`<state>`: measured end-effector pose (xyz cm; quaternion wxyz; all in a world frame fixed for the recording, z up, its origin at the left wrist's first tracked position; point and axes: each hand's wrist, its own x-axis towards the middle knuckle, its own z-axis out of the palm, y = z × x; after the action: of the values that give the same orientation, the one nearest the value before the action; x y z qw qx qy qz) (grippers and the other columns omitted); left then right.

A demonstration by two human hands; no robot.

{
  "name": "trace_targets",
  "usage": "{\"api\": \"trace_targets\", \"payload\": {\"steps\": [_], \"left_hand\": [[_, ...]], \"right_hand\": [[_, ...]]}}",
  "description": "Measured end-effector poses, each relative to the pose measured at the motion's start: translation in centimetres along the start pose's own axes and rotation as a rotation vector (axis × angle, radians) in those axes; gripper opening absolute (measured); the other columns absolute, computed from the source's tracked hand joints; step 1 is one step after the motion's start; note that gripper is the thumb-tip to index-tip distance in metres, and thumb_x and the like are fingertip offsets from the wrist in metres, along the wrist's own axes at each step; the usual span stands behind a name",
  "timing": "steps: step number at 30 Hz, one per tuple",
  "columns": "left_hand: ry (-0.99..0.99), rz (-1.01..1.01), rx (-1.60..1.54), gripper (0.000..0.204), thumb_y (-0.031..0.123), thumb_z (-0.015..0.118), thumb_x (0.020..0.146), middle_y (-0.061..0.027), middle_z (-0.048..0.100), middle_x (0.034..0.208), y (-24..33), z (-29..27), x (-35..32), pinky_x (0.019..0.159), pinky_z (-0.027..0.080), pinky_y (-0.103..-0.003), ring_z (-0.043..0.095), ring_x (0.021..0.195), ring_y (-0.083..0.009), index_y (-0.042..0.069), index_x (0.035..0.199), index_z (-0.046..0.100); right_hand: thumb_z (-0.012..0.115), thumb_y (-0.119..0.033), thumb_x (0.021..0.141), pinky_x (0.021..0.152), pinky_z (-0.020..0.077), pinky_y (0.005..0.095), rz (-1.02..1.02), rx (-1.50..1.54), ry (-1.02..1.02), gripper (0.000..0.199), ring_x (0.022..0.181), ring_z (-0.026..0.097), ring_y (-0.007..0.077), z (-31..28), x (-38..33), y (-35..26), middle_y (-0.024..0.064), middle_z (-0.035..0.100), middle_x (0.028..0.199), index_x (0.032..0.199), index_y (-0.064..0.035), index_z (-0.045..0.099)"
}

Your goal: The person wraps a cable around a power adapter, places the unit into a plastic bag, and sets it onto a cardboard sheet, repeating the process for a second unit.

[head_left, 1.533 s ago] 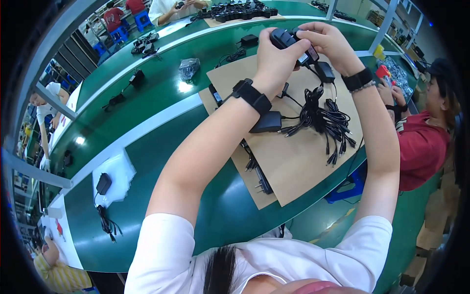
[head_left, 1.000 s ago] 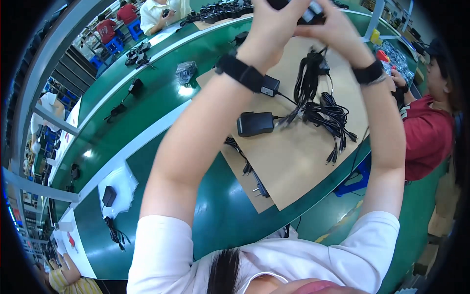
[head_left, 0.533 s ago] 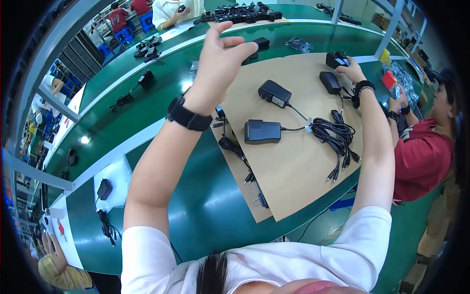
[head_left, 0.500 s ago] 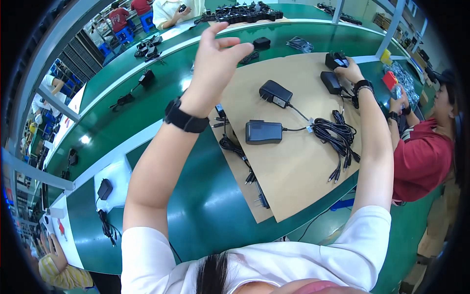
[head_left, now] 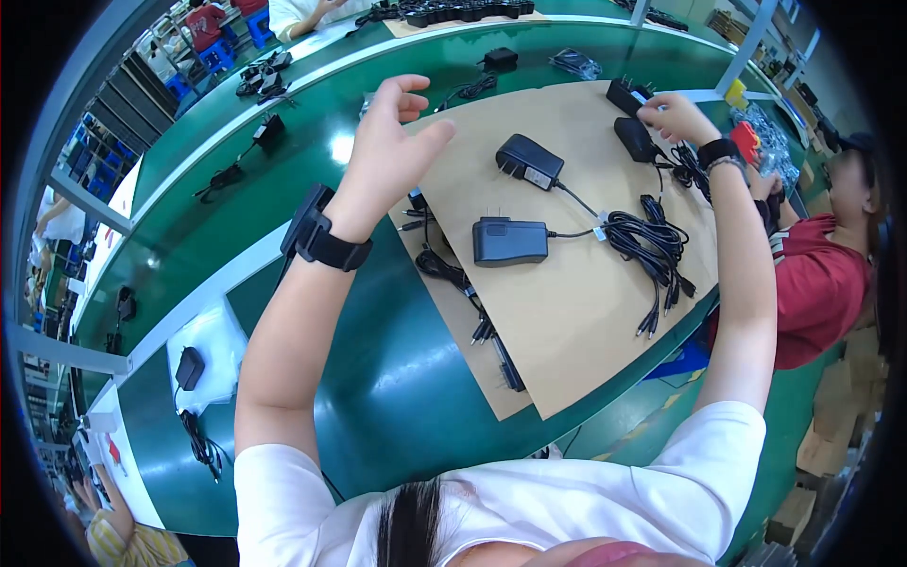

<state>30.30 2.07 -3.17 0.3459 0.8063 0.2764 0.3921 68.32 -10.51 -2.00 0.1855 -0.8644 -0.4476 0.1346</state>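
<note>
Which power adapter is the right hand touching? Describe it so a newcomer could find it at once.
Start at the tan cardboard sheet on the green bench, then go to its far right corner. The right hand rests on a black adapter there, its prongs pointing up; unlike the two adapters mid-sheet, it lies at the very edge.

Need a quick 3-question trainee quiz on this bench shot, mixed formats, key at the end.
1. True or false: the left hand is raised with fingers spread and holds nothing.
2. The right hand reaches to which thing? A) a black adapter at the far right of the cardboard sheet; B) the bundled cables; C) the white bag.
3. Fill in: the two adapters in the middle of the sheet lie on brown ____.

Key: 1 true; 2 A; 3 cardboard.
</note>
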Motion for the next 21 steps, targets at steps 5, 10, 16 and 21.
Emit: {"api": "trace_targets", "payload": {"steps": [5, 10, 16, 21], "left_hand": [[-0.126, 0.082, 0.08, 0.046, 0.016, 0.065, 0.072, -0.0115, 0.052, 0.112, 0.8, 3.3, 0.1, 0.09, 0.039, -0.035, 0.049, 0.105, -0.0252, 0.009, 0.115, 0.048], [-0.505, 0.561, 0.402, 0.056, 0.013, 0.062, 0.068, -0.018, 0.047, 0.118, 0.0, 7.4, 3.0, 0.095, 0.036, -0.041, 0.041, 0.11, -0.0377, 0.01, 0.122, 0.046], [-0.787, 0.16, 0.373, 0.066, 0.014, 0.066, 0.064, -0.0174, 0.045, 0.123, -0.7, 10.2, 4.6, 0.093, 0.037, -0.039, 0.043, 0.111, -0.0343, 0.009, 0.126, 0.043], [-0.892, 0.242, 0.561, 0.065, 0.013, 0.072, 0.056, -0.0149, 0.049, 0.116, 0.8, 10.0, 4.7, 0.088, 0.04, -0.037, 0.045, 0.107, -0.033, 0.007, 0.117, 0.049]], "right_hand": [[0.069, -0.031, 0.068, 0.069, 0.0471, 0.0303, -0.286, -0.338, 0.247, 0.053, 0.075, 0.061, 0.0245, 2.7, -1.4, 2.8, 0.0157, 0.063, 0.086, 0.108, 0.0014, 0.055], [0.07, -0.021, 0.066, 0.057, 0.0445, 0.0237, -0.203, 0.321, 0.125, 0.051, 0.064, 0.057, 0.0155, 1.5, -0.6, -0.7, 0.0094, 0.06, 0.076, 0.109, 0.0003, 0.052], [0.069, -0.009, 0.063, 0.057, 0.0457, 0.0275, -0.239, 0.222, 0.334, 0.051, 0.063, 0.056, 0.0184, 3.5, 1.5, -0.8, 0.0108, 0.056, 0.084, 0.11, -0.0063, 0.05], [0.066, -0.002, 0.057, 0.079, 0.041, 0.0379, -0.551, -0.562, 0.596, 0.035, 0.094, 0.046, 0.0319, 5.4, 3.0, 1.6, 0.0134, 0.049, 0.088, 0.089, -0.005, 0.052]]}}
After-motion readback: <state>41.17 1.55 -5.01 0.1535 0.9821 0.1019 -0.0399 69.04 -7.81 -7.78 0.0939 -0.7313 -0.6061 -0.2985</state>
